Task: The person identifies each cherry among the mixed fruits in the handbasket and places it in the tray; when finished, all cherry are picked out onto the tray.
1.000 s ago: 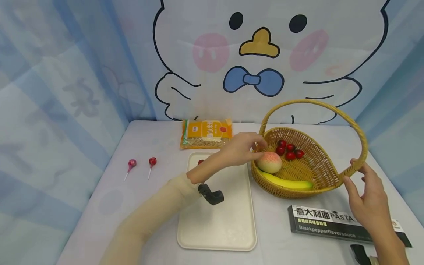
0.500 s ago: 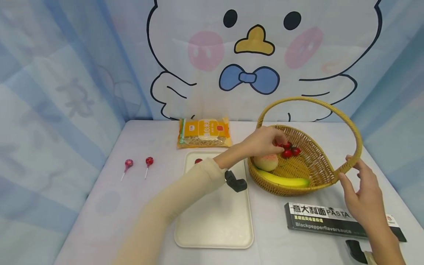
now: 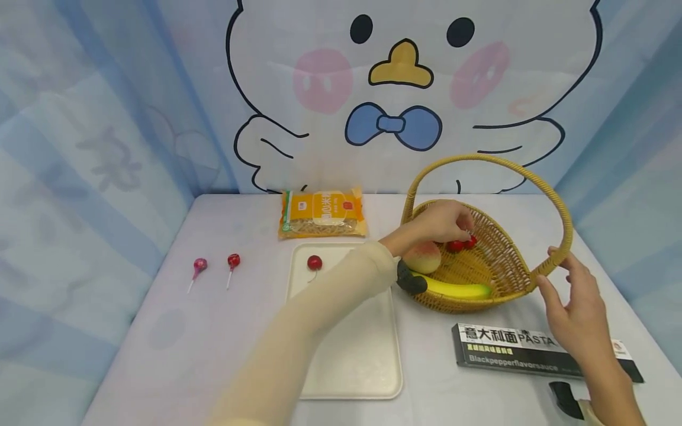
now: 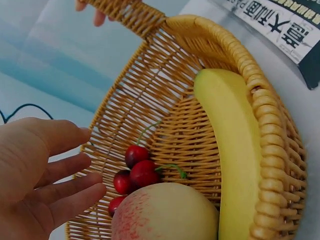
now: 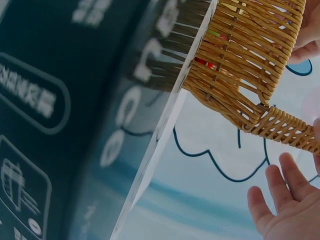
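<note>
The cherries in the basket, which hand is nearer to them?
Left. The left hand hovers right over the cherries inside the basket; the right hand is at the handle's base, outside.

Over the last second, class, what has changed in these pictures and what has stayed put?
The left hand moved from the peach deeper into the basket, over the cherries; its fingers are straight, gripping nothing. The right hand stays at the basket handle. Banana, tray and pasta box are unmoved.
</note>
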Demonstrator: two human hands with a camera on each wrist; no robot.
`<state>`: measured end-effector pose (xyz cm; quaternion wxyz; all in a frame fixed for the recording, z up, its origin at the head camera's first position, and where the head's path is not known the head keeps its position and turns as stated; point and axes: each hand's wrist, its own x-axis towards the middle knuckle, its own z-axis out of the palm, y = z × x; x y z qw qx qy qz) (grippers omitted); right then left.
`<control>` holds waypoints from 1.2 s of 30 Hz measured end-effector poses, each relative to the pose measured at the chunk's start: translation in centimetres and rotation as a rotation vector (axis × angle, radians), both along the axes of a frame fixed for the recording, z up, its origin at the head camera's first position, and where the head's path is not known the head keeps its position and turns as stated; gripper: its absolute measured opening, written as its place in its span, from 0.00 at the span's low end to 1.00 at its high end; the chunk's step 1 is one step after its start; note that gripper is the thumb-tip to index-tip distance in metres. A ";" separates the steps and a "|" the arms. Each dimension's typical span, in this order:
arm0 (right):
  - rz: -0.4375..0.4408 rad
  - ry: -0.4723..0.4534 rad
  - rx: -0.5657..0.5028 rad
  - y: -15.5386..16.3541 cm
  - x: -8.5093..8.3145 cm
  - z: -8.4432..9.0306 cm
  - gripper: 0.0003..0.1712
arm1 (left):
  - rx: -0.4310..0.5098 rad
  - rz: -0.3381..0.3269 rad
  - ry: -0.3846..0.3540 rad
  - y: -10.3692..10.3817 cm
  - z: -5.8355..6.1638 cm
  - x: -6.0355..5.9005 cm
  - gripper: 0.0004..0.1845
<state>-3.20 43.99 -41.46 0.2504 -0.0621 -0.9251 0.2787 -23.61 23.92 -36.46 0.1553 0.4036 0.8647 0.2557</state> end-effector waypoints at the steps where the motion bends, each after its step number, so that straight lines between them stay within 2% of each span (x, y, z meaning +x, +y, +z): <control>1: 0.003 -0.001 -0.001 -0.1 0.0 0.0 0.35 | -0.020 0.009 0.004 0.3 -0.2 -0.1 0.10; 6: 0.016 0.000 -0.001 -0.4 -0.2 -0.1 0.36 | -0.101 0.088 -0.003 1.2 -1.0 -0.2 0.09; 12: 0.025 0.006 -0.001 -0.5 -0.4 -0.1 0.36 | -0.114 0.143 -0.033 1.6 -1.9 -0.6 0.08; 23: 0.029 0.009 -0.003 -0.2 -0.4 -0.1 0.36 | -0.065 0.166 -0.084 2.3 -2.8 -0.7 0.11; 29: 0.022 0.003 -0.009 0.0 -0.2 -0.1 0.36 | -0.056 0.162 -0.071 2.7 -3.5 -0.4 0.09; 36: 0.014 0.006 -0.008 0.3 0.0 -0.2 0.36 | -0.091 0.162 -0.029 3.6 -4.1 -0.2 0.09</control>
